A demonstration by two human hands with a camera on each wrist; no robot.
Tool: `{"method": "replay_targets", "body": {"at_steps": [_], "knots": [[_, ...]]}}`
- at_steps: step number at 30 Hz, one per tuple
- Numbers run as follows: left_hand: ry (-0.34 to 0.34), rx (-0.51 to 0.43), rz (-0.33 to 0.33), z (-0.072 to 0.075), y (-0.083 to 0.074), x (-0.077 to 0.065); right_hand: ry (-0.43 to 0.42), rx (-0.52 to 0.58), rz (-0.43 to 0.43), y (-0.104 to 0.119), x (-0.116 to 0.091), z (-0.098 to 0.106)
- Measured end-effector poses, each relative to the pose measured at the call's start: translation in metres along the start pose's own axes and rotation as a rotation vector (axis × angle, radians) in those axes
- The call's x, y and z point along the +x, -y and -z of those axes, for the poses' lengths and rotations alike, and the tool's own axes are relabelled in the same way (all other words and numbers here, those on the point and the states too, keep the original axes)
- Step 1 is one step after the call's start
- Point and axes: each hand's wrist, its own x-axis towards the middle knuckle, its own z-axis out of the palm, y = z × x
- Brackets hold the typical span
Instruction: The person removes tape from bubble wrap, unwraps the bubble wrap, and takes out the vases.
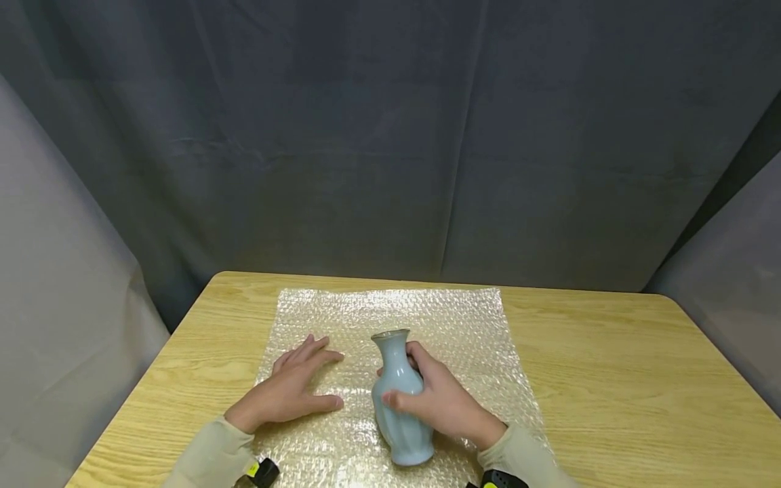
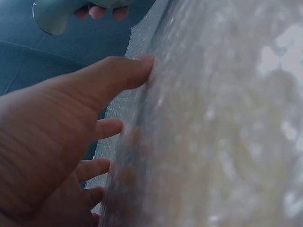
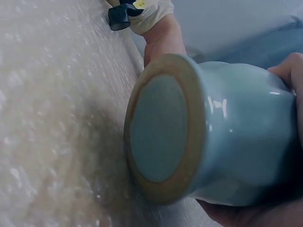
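A pale blue glazed vase (image 1: 399, 400) with a flared mouth is gripped by my right hand (image 1: 442, 400), thumb across its front and fingers behind. It tilts slightly, and the right wrist view shows its base (image 3: 161, 132), with an unglazed brown ring, raised off the bubble wrap. Below spreads a sheet of clear bubble wrap (image 1: 329, 454). My left hand (image 1: 289, 390) rests on the sheet left of the vase, fingers spread. In the left wrist view the fingertips (image 2: 144, 66) touch the wrap, and the vase's mouth (image 2: 52, 19) shows at the top.
The wrap lies flat on a wood-grain table (image 1: 634, 386), whose surface extends to both sides. A dark grey curtain (image 1: 390, 149) hangs behind the far edge. Pale cloth panels (image 1: 55, 305) flank the table.
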Motion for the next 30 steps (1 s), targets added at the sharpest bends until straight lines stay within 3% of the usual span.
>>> {"method": "replay_targets", "body": {"at_steps": [30], "knots": [[0.000, -0.010, 0.004, 0.000, -0.002, 0.000, -0.034, -0.063, 0.278, -0.006, -0.023, -0.008]]}}
